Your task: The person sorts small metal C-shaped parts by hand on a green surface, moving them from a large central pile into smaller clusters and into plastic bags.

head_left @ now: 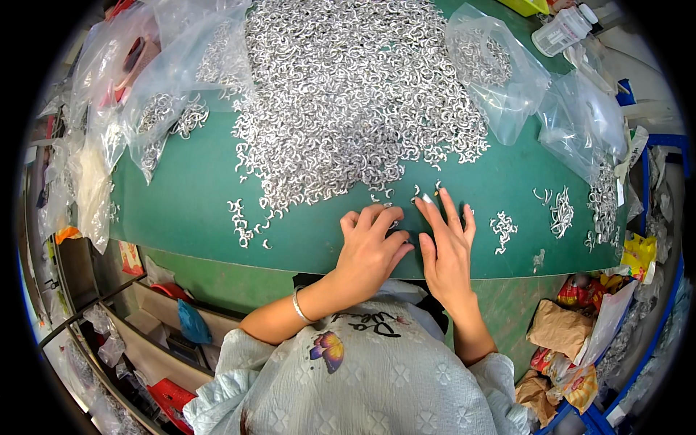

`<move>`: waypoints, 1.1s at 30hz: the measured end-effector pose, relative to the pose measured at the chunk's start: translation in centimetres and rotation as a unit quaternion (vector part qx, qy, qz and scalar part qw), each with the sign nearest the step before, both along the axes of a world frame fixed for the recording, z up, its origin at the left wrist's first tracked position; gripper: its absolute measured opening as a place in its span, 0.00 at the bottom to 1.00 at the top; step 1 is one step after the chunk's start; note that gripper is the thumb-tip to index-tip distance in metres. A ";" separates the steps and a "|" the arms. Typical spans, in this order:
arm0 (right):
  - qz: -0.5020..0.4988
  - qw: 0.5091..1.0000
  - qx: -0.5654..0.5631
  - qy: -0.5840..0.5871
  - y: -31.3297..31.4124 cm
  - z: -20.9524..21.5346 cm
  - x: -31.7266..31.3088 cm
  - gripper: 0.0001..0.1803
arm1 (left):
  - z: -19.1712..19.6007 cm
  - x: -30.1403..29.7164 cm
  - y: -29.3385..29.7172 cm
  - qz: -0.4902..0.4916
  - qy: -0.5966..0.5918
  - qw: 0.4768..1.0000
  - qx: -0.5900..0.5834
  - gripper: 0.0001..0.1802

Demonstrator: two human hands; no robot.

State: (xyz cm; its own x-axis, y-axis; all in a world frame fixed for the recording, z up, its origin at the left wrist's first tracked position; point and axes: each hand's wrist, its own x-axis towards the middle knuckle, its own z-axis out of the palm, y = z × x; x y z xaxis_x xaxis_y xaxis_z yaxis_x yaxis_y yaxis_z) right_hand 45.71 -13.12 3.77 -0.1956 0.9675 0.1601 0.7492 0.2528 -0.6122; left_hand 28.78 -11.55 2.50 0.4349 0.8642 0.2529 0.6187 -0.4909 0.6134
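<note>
A broad heap of small silver crescent-shaped metal pieces point(355, 101) covers the middle of the green table point(181, 210). At its near edge my left hand point(371, 246) is curled, its bent fingers and thumb down close to the tabletop. Small silver bits show beside those fingertips, but what they grip is hidden. My right hand point(448, 250) lies just to the right, fingers stretched and apart, fingertips touching the table among a few loose crescents point(416, 193). A bracelet circles my left wrist.
Small groups of crescents point(503, 230) lie right of my hands, another group point(241, 223) to the left. Clear plastic bags point(493, 72) flank the heap, and a white bottle point(564, 30) stands far right. Below the table are shelves at left and paper bags point(558, 330) at right.
</note>
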 end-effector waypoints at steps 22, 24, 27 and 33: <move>-0.015 0.998 0.019 0.066 -3.0 0.1 0.7 0.15 | -0.2 -1.2 -0.7 0.050 -0.039 0.998 -0.020 0.15; 0.003 0.998 0.001 0.066 -3.1 0.1 0.6 0.15 | 0.1 -1.3 -0.9 0.037 -0.040 0.998 -0.020 0.14; 0.001 0.996 -0.001 0.089 -3.3 0.0 0.5 0.15 | 0.2 -1.1 -1.4 0.000 -0.045 0.999 -0.021 0.15; 0.001 0.993 0.010 0.116 -2.1 0.0 0.3 0.16 | -0.1 -1.3 -2.1 0.000 -0.035 0.999 -0.027 0.13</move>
